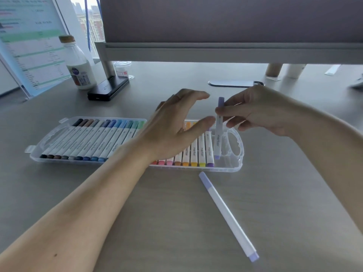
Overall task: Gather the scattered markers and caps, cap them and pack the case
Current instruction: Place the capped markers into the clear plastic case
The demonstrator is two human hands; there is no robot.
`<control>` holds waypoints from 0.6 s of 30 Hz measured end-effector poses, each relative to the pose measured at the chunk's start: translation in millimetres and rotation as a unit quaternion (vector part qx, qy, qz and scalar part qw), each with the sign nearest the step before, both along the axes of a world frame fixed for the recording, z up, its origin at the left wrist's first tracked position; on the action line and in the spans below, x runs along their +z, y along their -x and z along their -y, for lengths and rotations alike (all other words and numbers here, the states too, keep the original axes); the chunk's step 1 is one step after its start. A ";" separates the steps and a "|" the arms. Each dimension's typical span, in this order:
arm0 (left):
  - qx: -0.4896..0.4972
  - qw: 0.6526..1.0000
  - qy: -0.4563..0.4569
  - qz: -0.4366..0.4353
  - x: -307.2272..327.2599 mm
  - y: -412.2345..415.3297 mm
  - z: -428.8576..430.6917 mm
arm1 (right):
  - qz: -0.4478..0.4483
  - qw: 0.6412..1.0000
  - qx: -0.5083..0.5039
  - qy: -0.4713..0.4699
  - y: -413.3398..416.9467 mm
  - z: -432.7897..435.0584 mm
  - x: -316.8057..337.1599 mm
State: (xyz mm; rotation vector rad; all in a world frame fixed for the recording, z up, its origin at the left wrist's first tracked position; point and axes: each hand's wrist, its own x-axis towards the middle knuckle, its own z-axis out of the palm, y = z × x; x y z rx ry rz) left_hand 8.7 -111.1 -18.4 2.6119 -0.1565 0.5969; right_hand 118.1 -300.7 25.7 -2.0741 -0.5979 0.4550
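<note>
Nearly full, a clear plastic marker case [33, 154] lies open on a grey desk [98, 193], seen from the head view. At far left stand a propped printed sheet [33, 46] and a milk bottle [78, 65]. Inside the case, a row of capped markers [94, 142] runs from black and brown through blues and greens to orange, yellow and purple.

The person's left hand [176, 122] hovers above the middle of the row, fingers spread and relaxed, holding nothing. Just to its right, a lilac marker [218, 134] stands almost upright, both caps on, its lower end over the empty space at the right end of the case, beside the last purple marker. The right hand [255, 110] pinches this marker near its upper end between thumb and fingertips.

A second lilac marker [227, 214], also capped at both ends, lies at a slant on the desk in front of the case, well apart from both hands.

By the look of it, capping is finished and packing is the step in hand. The next move calls for laying the held marker flat into the gap, in line with its neighbours. The loose marker on the desk then has to be picked up and slotted in, if room remains.
</note>
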 end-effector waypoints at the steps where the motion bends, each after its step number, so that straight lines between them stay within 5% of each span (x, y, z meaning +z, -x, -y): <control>1: -0.010 1.000 -0.002 -0.004 0.4 0.5 2.0 | 0.014 1.000 0.001 0.024 -0.6 -0.1 -1.8; 18: -0.034 0.990 -0.071 -0.120 -5.7 -1.3 8.7 | 0.044 0.992 0.039 0.114 -1.7 -1.0 -12.1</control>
